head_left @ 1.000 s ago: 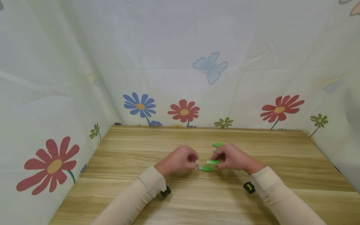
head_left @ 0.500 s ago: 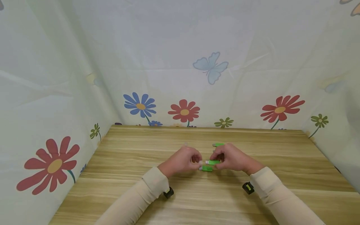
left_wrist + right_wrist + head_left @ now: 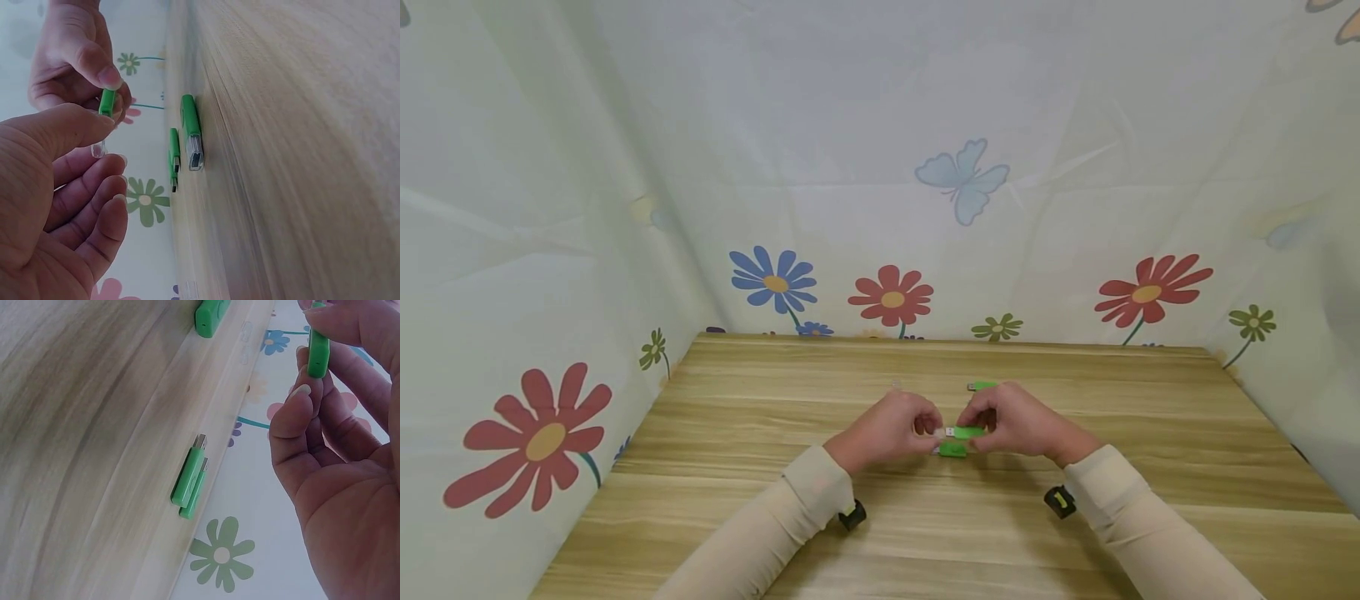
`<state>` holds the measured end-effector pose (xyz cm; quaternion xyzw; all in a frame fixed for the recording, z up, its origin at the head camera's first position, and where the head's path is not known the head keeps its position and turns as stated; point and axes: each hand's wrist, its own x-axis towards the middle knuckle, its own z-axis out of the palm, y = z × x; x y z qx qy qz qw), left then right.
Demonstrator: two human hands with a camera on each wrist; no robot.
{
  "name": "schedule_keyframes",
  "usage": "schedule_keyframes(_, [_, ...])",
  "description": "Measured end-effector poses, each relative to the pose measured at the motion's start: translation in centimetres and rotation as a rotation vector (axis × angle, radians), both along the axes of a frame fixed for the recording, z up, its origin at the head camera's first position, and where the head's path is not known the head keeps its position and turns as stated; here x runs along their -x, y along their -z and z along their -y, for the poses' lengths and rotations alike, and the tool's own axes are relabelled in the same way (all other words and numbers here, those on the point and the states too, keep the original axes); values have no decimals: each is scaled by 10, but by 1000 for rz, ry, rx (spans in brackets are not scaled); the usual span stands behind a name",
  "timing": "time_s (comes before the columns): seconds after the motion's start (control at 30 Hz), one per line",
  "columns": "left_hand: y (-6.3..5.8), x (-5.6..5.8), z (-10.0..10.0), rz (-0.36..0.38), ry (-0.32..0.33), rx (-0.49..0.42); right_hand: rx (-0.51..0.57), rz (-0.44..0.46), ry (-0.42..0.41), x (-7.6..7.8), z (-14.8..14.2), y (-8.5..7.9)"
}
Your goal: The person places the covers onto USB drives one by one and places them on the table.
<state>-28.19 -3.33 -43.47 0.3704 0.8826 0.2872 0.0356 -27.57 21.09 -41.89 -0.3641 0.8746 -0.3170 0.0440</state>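
Observation:
My right hand (image 3: 1018,423) pinches a green USB stick (image 3: 968,432) between thumb and fingers, its metal plug pointing left. Facing it, my left hand (image 3: 891,427) pinches a small clear cap (image 3: 98,150) right at the plug's tip. Just in front of the hands, another green USB stick (image 3: 952,451) lies on the table; the left wrist view shows a clear cap over its plug. Two more green sticks lie further back with bare plugs, the nearer one (image 3: 189,477) beside the farther one (image 3: 195,495). In the head view, my right hand hides most of them.
Loose clear caps (image 3: 246,342) lie on the wood-grain table (image 3: 760,400), behind my left hand. A white curtain (image 3: 820,167) printed with flowers and a butterfly hangs at the back and sides. Black wrist cameras (image 3: 1061,502) sit under both sleeves.
My left hand has moved right with the clear cap, up to the plug of the held USB stick. My right hand has shifted slightly left. The sticks on the table stay put.

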Motion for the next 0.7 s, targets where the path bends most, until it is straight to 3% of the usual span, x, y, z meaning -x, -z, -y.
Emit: schedule_keyframes(0.7, [1, -2, 0, -29, 8, 13, -18, 28, -5, 1, 3, 3])
